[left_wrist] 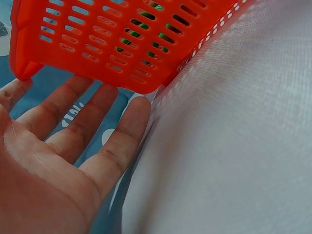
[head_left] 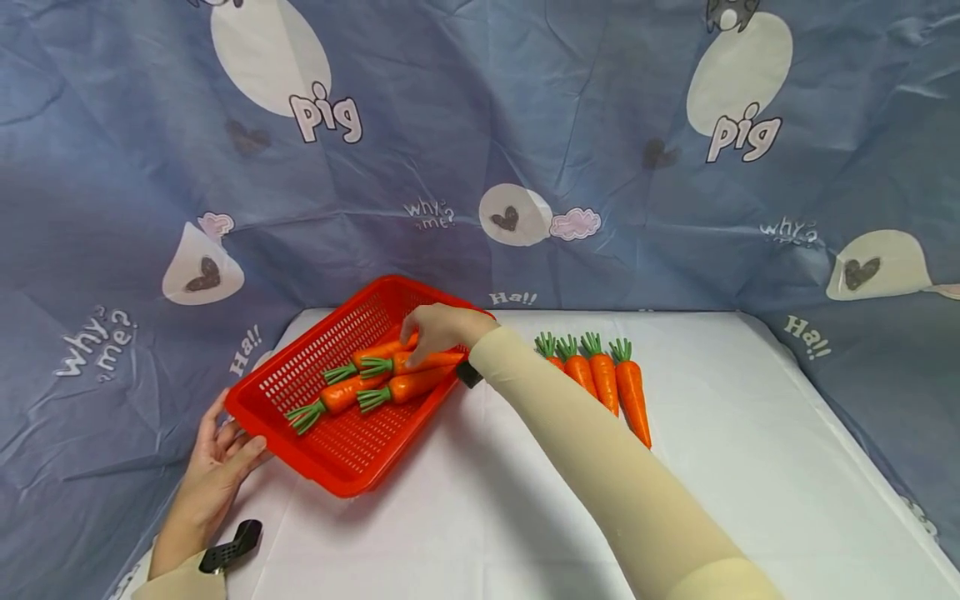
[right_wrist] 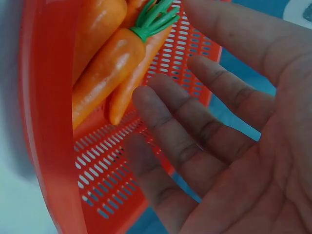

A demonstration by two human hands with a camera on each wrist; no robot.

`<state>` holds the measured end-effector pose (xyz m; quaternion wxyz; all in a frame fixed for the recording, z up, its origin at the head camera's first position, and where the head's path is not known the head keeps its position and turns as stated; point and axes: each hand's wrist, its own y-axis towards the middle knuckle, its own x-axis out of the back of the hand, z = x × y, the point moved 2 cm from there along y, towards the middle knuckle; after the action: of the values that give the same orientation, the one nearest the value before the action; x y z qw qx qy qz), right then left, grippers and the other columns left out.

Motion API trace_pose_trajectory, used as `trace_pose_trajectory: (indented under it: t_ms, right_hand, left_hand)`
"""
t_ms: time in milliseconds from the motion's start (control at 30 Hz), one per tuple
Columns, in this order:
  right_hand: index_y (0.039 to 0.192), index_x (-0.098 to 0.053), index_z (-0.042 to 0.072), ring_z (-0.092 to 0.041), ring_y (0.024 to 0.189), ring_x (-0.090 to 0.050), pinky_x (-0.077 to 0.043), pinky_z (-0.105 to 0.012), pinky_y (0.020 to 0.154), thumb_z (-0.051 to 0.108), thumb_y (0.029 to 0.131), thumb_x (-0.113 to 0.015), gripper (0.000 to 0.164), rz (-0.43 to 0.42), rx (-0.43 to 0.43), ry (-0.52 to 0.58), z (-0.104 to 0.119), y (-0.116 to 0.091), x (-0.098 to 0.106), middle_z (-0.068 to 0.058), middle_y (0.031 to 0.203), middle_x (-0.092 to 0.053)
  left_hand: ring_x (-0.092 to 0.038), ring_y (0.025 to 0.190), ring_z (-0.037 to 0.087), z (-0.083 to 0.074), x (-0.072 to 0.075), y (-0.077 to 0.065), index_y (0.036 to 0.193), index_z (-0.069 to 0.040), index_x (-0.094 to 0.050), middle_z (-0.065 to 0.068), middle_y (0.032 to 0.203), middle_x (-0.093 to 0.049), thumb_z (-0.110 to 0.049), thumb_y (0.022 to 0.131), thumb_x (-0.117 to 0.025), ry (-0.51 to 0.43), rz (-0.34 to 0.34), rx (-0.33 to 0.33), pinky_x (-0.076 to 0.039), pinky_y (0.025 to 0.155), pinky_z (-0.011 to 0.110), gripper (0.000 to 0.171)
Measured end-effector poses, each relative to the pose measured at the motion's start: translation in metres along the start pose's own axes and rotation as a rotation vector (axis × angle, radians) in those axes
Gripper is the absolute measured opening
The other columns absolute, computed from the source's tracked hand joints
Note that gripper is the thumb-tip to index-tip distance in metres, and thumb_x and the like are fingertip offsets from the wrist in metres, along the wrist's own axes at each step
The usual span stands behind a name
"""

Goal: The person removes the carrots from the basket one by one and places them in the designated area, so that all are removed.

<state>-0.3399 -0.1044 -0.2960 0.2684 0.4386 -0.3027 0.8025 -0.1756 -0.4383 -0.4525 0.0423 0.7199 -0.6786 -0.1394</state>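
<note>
A red slotted plastic basket (head_left: 352, 481) sits at an angle on the left part of the table, with several orange carrots (head_left: 408, 387) with green tops inside. My left hand (head_left: 217, 475) is at the basket's near left end, fingers extended. In the left wrist view its fingertips meet the lower edge of the basket wall (left_wrist: 63, 66). My right hand (head_left: 442, 327) reaches over the far right side of the basket, above the carrots. From the right wrist, its fingers (right_wrist: 151, 105) look loosely bent, apart from the nearest carrot (right_wrist: 109, 68), with nothing held.
Several more carrots (head_left: 633, 400) lie side by side on the white tablecloth (head_left: 750, 467), right of the basket and partly behind my right forearm. A blue printed cloth (head_left: 600, 133) rises behind the table. A black wrist-worn device (head_left: 238, 546) shows on the left wrist.
</note>
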Motion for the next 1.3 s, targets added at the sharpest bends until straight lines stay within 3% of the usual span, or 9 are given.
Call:
trace_pose_trajectory:
  t_ms: [167,500,600,700,833,1067,1300]
  right_hand:
    - [0.141,-0.068,0.017,-0.021,0.138,-0.054,-0.048,-0.041,0.118,0.036,0.097,-0.081,0.050,0.022,-0.064,0.006,0.004,0.004,-0.007,-0.003,0.155,-0.058]
    - [0.139,-0.069,0.022,-0.019,0.139,-0.053,-0.050,-0.042,0.115,0.037,0.096,-0.082,0.047,0.066,-0.121,0.020,0.009,0.012,-0.016,0.003,0.155,-0.057]
    - [0.132,-0.073,0.023,-0.018,0.129,-0.056,-0.053,-0.039,0.108,0.036,0.095,-0.083,0.040,0.076,-0.134,0.027,0.011,0.015,-0.018,0.004,0.145,-0.063]
    - [0.116,-0.079,0.024,-0.017,0.114,-0.058,-0.054,-0.033,0.094,0.036,0.092,-0.087,0.029,0.088,-0.168,0.053,0.010,0.018,-0.022,0.006,0.125,-0.069]
    - [0.104,-0.081,0.026,-0.017,0.103,-0.057,-0.052,-0.026,0.080,0.039,0.088,-0.089,0.022,0.129,-0.187,0.065,0.008,0.019,-0.029,0.008,0.105,-0.068]
    - [0.117,-0.078,0.025,-0.016,0.099,-0.055,-0.051,-0.025,0.078,0.042,0.090,-0.087,0.033,0.162,-0.201,0.010,0.007,0.020,-0.032,0.010,0.098,-0.062]
    - [0.128,-0.077,0.025,-0.015,0.110,-0.054,-0.053,-0.026,0.087,0.043,0.090,-0.086,0.043,0.217,-0.192,-0.054,0.013,0.024,-0.036,0.010,0.120,-0.065]
  left_hand:
    - [-0.070,0.114,-0.001,0.000,0.000,-0.001,0.170,-0.030,-0.013,-0.017,0.137,-0.065,0.003,0.105,-0.062,0.010,-0.006,0.002,-0.064,0.085,0.022,0.088]
    - [-0.069,0.115,0.000,-0.001,-0.001,0.000,0.169,-0.030,-0.016,-0.016,0.138,-0.065,0.006,0.104,-0.061,-0.001,-0.002,-0.005,-0.064,0.086,0.022,0.087]
    - [-0.069,0.115,0.000,-0.001,0.000,0.000,0.169,-0.030,-0.015,-0.015,0.139,-0.065,0.007,0.104,-0.060,-0.003,0.000,-0.015,-0.064,0.085,0.022,0.087]
    - [-0.069,0.116,-0.001,-0.001,0.000,-0.001,0.170,-0.029,-0.013,-0.016,0.139,-0.064,0.007,0.105,-0.060,0.001,0.004,-0.011,-0.064,0.086,0.021,0.088]
    - [-0.069,0.115,0.000,-0.001,0.000,-0.003,0.170,-0.028,-0.013,-0.016,0.139,-0.065,0.006,0.104,-0.061,-0.007,-0.003,-0.006,-0.064,0.086,0.021,0.089]
    - [-0.070,0.115,0.002,-0.001,-0.002,-0.003,0.169,-0.031,-0.018,-0.015,0.140,-0.067,0.005,0.104,-0.063,-0.036,-0.008,0.001,-0.064,0.087,0.023,0.087]
    - [-0.070,0.115,0.002,-0.001,-0.001,-0.002,0.168,-0.032,-0.018,-0.014,0.140,-0.066,0.004,0.104,-0.062,-0.022,-0.008,0.009,-0.064,0.086,0.023,0.086]
